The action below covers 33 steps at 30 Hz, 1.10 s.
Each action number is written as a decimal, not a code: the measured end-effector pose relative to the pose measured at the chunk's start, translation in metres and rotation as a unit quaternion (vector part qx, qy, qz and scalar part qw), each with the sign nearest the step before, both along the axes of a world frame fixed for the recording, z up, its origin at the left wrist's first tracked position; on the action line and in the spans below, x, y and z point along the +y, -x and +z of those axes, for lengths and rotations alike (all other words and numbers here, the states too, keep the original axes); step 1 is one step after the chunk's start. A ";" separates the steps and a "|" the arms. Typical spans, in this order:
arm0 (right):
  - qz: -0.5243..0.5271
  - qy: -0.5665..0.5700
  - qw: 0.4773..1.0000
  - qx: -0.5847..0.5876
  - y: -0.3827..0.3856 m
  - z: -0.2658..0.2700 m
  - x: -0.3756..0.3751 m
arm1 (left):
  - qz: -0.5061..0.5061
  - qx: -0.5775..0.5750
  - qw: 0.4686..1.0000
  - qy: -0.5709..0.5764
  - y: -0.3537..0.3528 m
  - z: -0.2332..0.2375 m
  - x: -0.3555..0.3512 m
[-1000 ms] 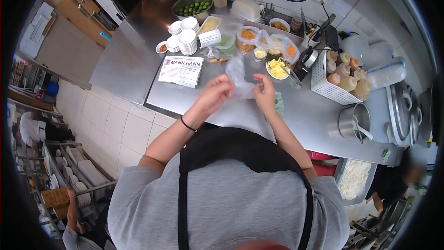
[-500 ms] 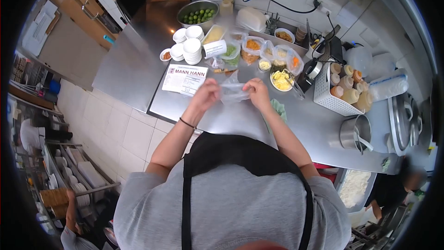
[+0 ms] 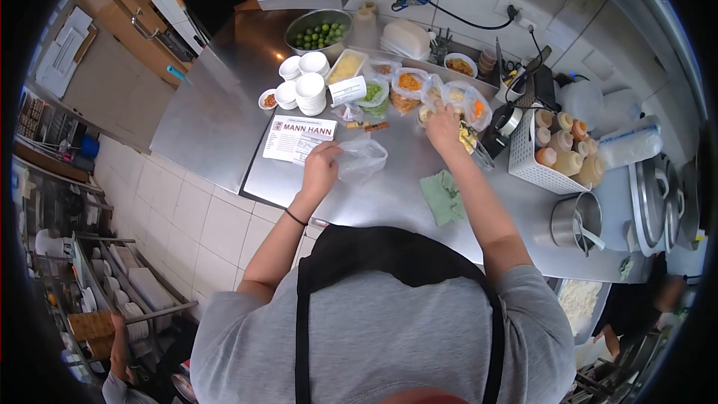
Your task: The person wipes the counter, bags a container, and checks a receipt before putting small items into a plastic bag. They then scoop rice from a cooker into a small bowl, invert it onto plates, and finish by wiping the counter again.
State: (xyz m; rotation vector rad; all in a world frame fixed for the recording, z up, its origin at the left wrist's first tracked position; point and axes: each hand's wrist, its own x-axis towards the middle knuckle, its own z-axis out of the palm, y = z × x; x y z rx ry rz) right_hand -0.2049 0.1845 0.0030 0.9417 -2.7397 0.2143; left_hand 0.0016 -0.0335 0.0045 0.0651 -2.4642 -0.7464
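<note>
My left hand (image 3: 321, 172) pinches the edge of a clear plastic bag (image 3: 365, 158), which hangs partly open above the steel counter, beside printed order slips (image 3: 288, 137). My right hand (image 3: 443, 129) reaches over a small cup (image 3: 424, 114), mostly covered by its fingers. Those fingers are bent downward, and what they grip is hidden. Just right of that wrist, a bowl of yellow strips (image 3: 467, 138) is partly covered by the arm. Behind the right hand stand bags of orange pieces (image 3: 409, 82) and of chopped greens (image 3: 374, 93).
Stacked white cups (image 3: 310, 93) and a bowl of limes (image 3: 320, 32) stand at the back left. A white basket of bottles (image 3: 550, 153) and a steel pot (image 3: 576, 221) are to the right. A green cloth (image 3: 443, 198) lies near my right forearm. Other people are at both lower edges.
My right hand has let go of the plastic bag and moved right and back to the small cup. My left hand keeps the bag, slightly lower and to the left.
</note>
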 end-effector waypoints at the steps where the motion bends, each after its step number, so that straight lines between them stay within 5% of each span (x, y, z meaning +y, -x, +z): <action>1: 0.011 -0.014 1.000 0.023 0.000 -0.012 0.002 | 0.001 0.000 1.000 0.000 -0.003 0.008 -0.001; 7: 0.074 0.010 0.996 -0.040 -0.036 -0.016 0.002 | 0.076 -0.074 0.992 -0.065 -0.019 0.038 -0.002; 10: 0.052 0.159 0.977 -0.131 -0.030 -0.010 -0.002 | 0.095 -0.137 0.979 -0.115 -0.019 0.048 0.001; 12: -0.038 0.175 0.861 -0.477 -0.024 -0.004 -0.007 | 0.069 -0.059 0.994 -0.058 -0.018 0.045 0.000; 13: -0.036 0.176 0.861 -0.476 -0.022 -0.013 -0.007 | 0.071 -0.058 0.994 -0.056 -0.017 0.046 0.001; 15: -0.027 0.185 0.707 -0.682 -0.019 -0.030 -0.007 | 0.050 -0.008 0.998 0.027 -0.014 0.048 0.003; 20: -0.002 0.327 0.643 -0.693 -0.033 -0.002 0.024 | 0.069 -0.025 0.995 0.072 -0.009 0.049 0.006; 22: 0.069 0.434 0.552 -0.709 -0.047 0.031 0.034 | 0.065 -0.056 0.994 0.064 -0.006 0.044 0.011; 26: 0.114 0.395 0.648 -0.641 -0.079 0.042 0.012 | -0.011 -0.073 0.997 0.039 0.005 0.040 0.040; 31: 0.069 0.442 0.674 -0.587 -0.096 0.012 -0.007 | -0.080 -0.082 0.993 -0.036 0.014 0.050 0.072; 33: 0.050 0.404 0.772 -0.488 -0.098 -0.006 -0.014 | -0.113 -0.043 0.993 0.019 0.014 0.047 0.080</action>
